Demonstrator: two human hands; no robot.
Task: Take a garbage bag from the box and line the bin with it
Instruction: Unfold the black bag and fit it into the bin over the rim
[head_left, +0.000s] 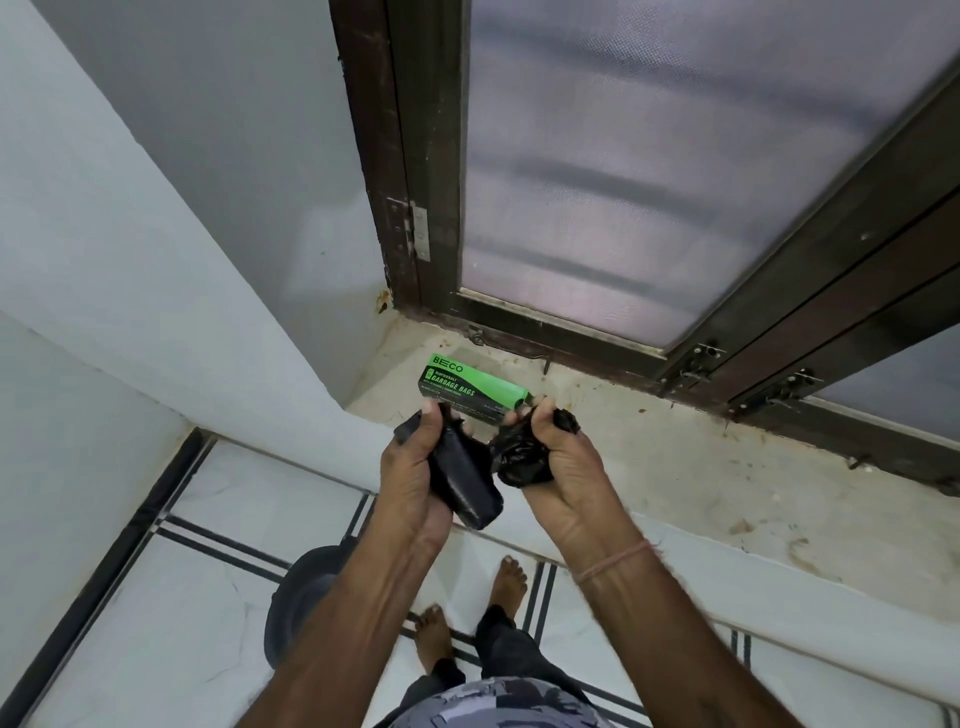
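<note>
A crumpled black plastic garbage bag (519, 457) is bunched in the right hand (563, 470), whose fingers curl tightly round it, touching the black cylindrical roll of bags (467, 483) that the left hand (408, 480) grips just to its left. Just beyond both hands, a green-and-black cardboard garbage-bag box (460, 385) lies on the speckled stone sill (649, 467) below a dark-framed mesh window (675, 182). A round black plastic bin (298, 597) stands on the near white tiled floor (156, 623), partly hidden by the left forearm.
</note>
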